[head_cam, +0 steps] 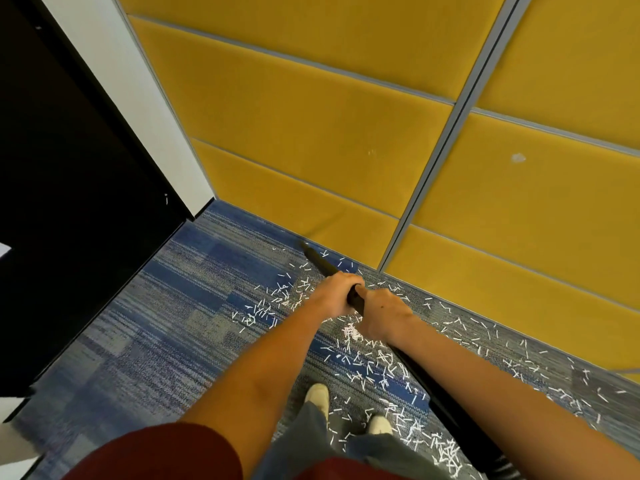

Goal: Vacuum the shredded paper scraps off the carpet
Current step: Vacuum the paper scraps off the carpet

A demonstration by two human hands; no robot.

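Blue carpet (156,323) strewn with paper scraps (374,365) | we're gripping the vacuum wand (320,261) | left hand (334,294) and right hand (382,318) both curling fingers (348,279) round it

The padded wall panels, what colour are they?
The padded fabric wall panels are mustard yellow; head view shows them best.

Directly ahead of you is a wall of yellow padded panels (311,133), stacked in horizontal rows with thin grey seams. A grey vertical strip (447,133) splits the wall into two sections. To your left, a white wall section (145,109) adjoins a black door (52,202).
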